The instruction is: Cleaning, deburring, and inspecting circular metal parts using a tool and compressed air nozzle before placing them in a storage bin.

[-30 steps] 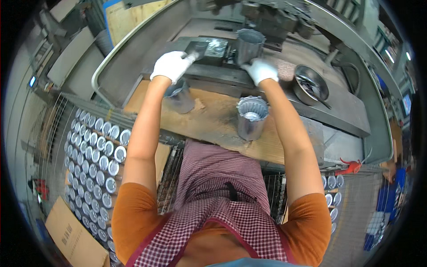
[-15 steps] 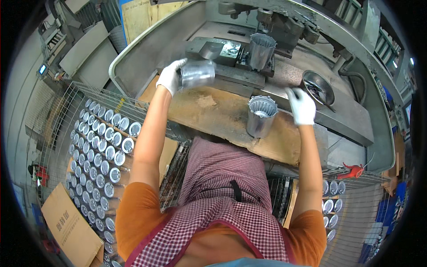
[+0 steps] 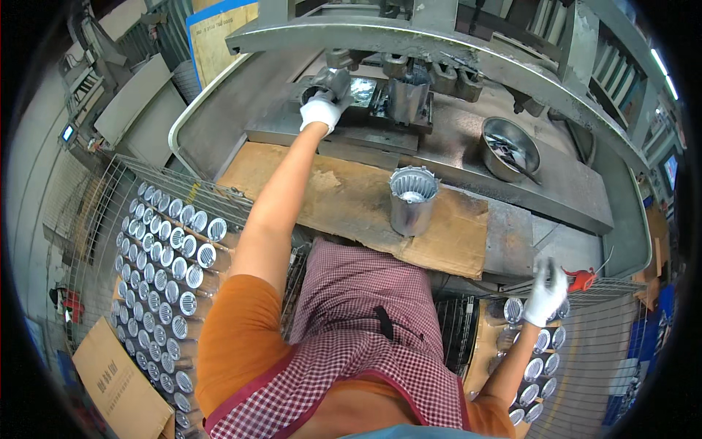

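Note:
My left hand [image 3: 320,115], in a white glove, is at the near end of a smooth metal cylinder [image 3: 336,83] and grips it. The cylinder lies tilted on its side at the left part of the machine bed, its dark open end toward me. Right of it a ribbed metal housing [image 3: 407,101] stands upright in a fixture. A second ribbed housing [image 3: 411,212] stands on the cardboard sheet [image 3: 329,192] in front of me, open end up. My gloved right hand [image 3: 547,294], slightly blurred, hovers over the right-hand stack of cylinders [image 3: 542,340], fingers apart, nothing visible in them.
A metal bowl [image 3: 491,155] with scraps and a dark-handled tool sits right on the machine bed. Overhead runs the machine's grey crossbeam [image 3: 439,47]. A wire basket [image 3: 219,192] with rows of cylinders stands left. Red-handled pliers [image 3: 580,280] rest on the right basket's rim.
My left hand has carried the cylinder forward and set it against the machine bed. My right hand has swung from beside the bowl down and right, over the right basket. The view has shifted slightly.

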The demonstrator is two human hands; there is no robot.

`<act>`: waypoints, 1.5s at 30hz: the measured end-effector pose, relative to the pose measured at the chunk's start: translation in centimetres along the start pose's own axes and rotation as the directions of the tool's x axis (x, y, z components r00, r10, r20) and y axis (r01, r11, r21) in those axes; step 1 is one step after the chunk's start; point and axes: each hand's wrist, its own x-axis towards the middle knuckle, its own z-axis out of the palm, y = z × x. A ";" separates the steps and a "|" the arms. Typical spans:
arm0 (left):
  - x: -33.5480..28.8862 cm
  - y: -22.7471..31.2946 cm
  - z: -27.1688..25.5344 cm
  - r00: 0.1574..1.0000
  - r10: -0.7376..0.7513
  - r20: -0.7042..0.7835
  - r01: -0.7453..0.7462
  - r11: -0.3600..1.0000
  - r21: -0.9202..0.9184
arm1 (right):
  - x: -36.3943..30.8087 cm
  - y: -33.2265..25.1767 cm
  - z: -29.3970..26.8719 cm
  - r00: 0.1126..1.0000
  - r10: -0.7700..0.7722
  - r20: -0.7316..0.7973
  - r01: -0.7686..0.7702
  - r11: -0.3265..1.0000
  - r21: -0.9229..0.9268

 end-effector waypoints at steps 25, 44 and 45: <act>-21.2 16.5 1.6 0.796 0.605 0.039 -0.575 0.774 -0.266 | -2.3 -5.3 -1.8 0.644 0.113 0.757 -0.570 0.730 0.376; -24.0 14.8 2.8 0.622 0.691 -0.367 -0.782 0.529 -0.328 | -4.2 -11.3 0.7 0.621 -0.209 0.756 -0.279 0.842 0.462; -24.6 14.4 2.9 0.619 0.683 -0.386 -0.785 0.536 -0.311 | -4.1 -12.5 -0.6 0.489 -0.113 0.865 -0.346 0.885 0.311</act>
